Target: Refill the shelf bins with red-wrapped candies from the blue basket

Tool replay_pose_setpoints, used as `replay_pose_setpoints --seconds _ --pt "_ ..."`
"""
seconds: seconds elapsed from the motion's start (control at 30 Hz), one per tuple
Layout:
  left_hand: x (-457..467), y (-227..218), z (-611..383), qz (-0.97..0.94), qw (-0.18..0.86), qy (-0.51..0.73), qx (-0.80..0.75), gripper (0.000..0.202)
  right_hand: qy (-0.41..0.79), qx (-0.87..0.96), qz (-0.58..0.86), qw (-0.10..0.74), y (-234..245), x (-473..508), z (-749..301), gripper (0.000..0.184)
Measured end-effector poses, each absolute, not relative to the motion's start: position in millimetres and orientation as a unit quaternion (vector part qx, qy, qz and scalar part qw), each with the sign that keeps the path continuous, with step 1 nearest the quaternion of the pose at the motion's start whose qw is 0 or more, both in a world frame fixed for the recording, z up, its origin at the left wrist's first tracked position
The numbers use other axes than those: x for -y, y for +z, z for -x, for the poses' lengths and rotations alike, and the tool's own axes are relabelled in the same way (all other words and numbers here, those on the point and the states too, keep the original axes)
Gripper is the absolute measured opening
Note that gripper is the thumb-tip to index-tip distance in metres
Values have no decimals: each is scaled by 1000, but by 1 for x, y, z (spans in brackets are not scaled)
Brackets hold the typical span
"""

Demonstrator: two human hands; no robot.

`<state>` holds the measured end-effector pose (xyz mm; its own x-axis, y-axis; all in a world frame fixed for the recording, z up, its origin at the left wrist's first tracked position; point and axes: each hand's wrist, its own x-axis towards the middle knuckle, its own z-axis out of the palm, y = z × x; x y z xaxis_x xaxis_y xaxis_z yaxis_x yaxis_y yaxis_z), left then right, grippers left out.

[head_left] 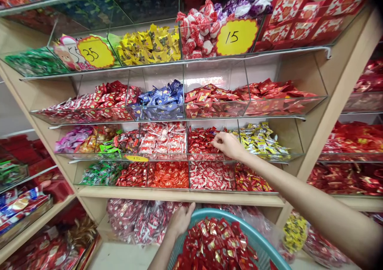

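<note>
Red candies (217,242) fill the teal basket (220,212), long axes pointing every way — left hand (181,220) at its rim, thumb out; right hand (226,144) curled at a bin (203,157) — either's grip I cannot tell.

Teal basket (268,238) cut off below, left hand (181,220) with fingers partly hidden

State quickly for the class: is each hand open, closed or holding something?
Left hand: at the teal basket; grip partly hidden, cannot be told.
Right hand: curled at the red-wrapped sweets; whether holding any cannot be told.
</note>
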<state>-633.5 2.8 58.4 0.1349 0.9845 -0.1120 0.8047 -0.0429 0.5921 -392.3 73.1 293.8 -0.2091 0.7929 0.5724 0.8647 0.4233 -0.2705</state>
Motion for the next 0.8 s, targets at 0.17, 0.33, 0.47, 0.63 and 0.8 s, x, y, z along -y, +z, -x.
replay_pose_setpoints --seconds 0.17,0.33,0.47,0.63,0.8 --pt "-3 59 633 -712 267 160 -629 83 -27 818 434 376 281 -14 389 24" --pt "-3 59 632 -714 261 154 -631 83 74 865 406 285 214 31 388 26" --pt "-1 62 631 -711 259 147 -637 83 96 881 413 210 161 42 384 27" --pt "0 64 631 -709 254 126 -646 84 54 900 411 138 132 40 378 28" --pt "-2 60 631 -706 249 137 -649 86 -24 916 379 133 121 31 381 28"
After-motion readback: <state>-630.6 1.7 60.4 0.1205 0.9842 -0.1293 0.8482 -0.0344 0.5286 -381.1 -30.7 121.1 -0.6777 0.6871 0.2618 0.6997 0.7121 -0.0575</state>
